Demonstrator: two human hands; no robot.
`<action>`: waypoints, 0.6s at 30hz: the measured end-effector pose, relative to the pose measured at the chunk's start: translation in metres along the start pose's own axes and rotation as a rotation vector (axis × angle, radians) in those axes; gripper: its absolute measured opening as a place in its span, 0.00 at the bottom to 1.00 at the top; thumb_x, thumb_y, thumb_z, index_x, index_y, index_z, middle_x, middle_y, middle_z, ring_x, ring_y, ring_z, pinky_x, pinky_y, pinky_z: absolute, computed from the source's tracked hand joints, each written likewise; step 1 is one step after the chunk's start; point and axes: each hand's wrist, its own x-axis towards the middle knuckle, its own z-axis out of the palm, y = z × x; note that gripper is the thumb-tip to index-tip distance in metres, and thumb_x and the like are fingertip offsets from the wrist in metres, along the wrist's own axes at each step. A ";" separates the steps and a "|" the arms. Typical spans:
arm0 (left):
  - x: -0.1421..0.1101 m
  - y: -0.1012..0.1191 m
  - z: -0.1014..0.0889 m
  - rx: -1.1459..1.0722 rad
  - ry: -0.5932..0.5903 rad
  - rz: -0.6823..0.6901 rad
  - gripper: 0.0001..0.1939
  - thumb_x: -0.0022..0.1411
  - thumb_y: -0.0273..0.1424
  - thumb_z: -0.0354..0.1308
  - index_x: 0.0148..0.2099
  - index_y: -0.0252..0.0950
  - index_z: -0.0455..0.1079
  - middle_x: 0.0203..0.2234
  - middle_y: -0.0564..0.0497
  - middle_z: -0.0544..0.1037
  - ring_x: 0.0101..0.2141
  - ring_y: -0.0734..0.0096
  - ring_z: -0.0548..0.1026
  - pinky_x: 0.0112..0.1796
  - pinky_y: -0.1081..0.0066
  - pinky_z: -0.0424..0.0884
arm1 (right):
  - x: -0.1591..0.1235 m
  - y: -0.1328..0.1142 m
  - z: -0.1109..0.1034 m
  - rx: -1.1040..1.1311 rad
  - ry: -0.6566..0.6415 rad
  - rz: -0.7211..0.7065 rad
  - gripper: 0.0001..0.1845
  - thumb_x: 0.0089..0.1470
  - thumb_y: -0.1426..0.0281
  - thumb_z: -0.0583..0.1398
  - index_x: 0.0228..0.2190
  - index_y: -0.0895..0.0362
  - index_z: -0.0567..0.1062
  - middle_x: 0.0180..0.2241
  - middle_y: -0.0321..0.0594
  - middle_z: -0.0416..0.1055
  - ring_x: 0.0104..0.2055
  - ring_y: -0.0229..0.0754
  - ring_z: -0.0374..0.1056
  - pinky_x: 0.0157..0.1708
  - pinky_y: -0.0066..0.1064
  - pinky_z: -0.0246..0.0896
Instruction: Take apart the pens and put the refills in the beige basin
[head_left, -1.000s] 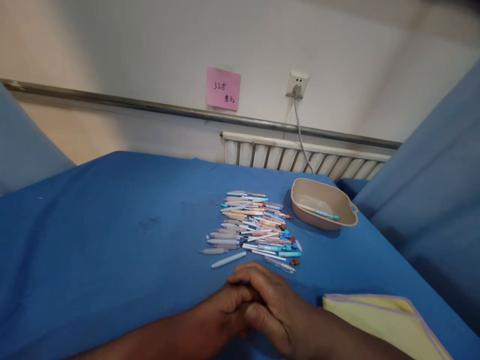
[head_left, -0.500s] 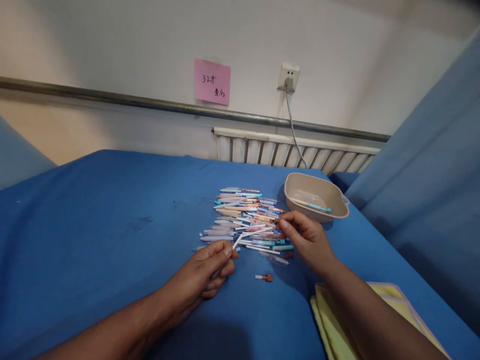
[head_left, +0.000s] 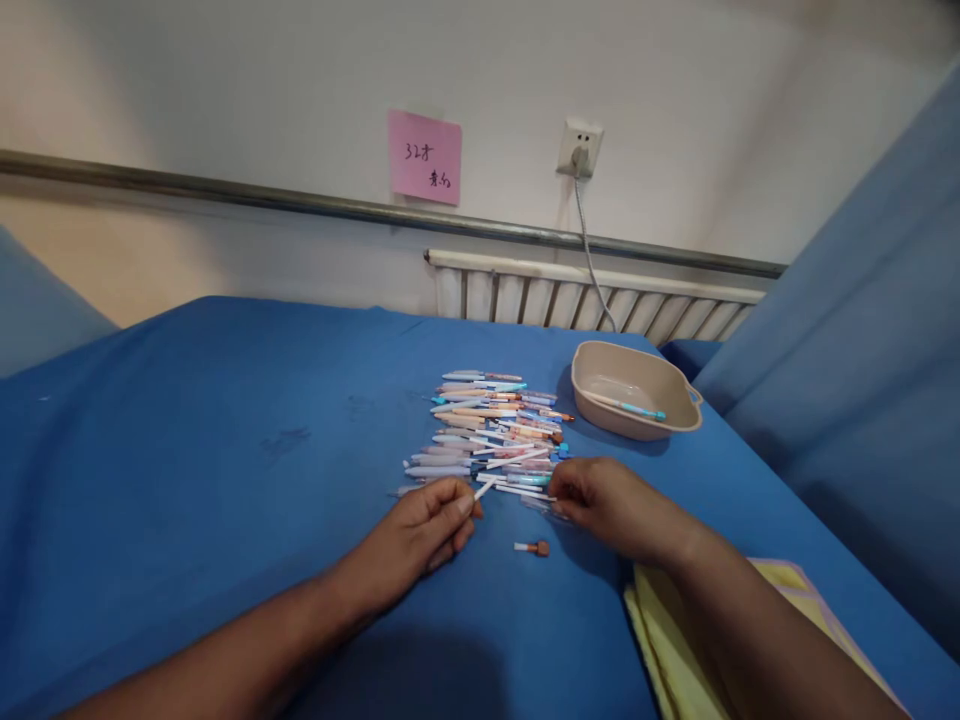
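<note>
My left hand point(head_left: 435, 525) is closed around a slim pen part, and its thin white stem point(head_left: 485, 489) pokes out past the thumb. The rest of it is hidden in the palm. Beyond the fingertips lie rows of pen parts point(head_left: 457, 418), pale barrels to the left and white tubes and clear printed pieces to the right. At the pile's near right edge, my right hand point(head_left: 607, 503) has its fingers pinched together; what they hold, if anything, is hidden. Between the hands a small brown cap piece with a white stem point(head_left: 534, 548) lies alone on the cloth.
A beige plastic basin point(head_left: 630, 415) stands behind my right hand, with a blue-and-white pen point(head_left: 626, 408) inside. A folded yellow cloth point(head_left: 660, 640) lies under my right forearm. Blue sheeting point(head_left: 225, 480) covers the table. Behind are a radiator point(head_left: 525, 298) and a blue curtain point(head_left: 847, 300).
My right hand has moved down toward me to the pile's near right edge, away from the white tube beside its fingertips. My left hand keeps its hold, nearly still.
</note>
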 end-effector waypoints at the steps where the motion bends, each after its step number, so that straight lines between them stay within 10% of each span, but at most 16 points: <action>1: 0.000 0.002 -0.001 0.015 0.013 0.022 0.17 0.59 0.45 0.56 0.33 0.34 0.63 0.17 0.59 0.63 0.16 0.82 0.53 0.17 0.78 0.47 | 0.000 -0.003 0.002 -0.063 -0.002 0.001 0.03 0.52 0.73 0.57 0.29 0.56 0.72 0.28 0.36 0.72 0.28 0.36 0.63 0.27 0.25 0.49; 9: 0.001 0.014 -0.020 -0.196 0.117 0.094 0.11 0.63 0.38 0.54 0.36 0.34 0.65 0.21 0.58 0.66 0.16 0.83 0.56 0.17 0.79 0.51 | -0.004 -0.026 0.012 -0.264 -0.037 -0.012 0.05 0.53 0.74 0.56 0.34 0.58 0.70 0.36 0.45 0.74 0.36 0.44 0.68 0.31 0.30 0.51; 18: -0.001 0.006 -0.015 -0.427 0.032 -0.053 0.10 0.62 0.35 0.56 0.38 0.34 0.65 0.24 0.54 0.70 0.19 0.79 0.67 0.21 0.78 0.60 | 0.005 -0.016 0.025 0.217 0.216 -0.118 0.11 0.58 0.72 0.52 0.41 0.56 0.71 0.38 0.42 0.72 0.38 0.41 0.66 0.38 0.31 0.57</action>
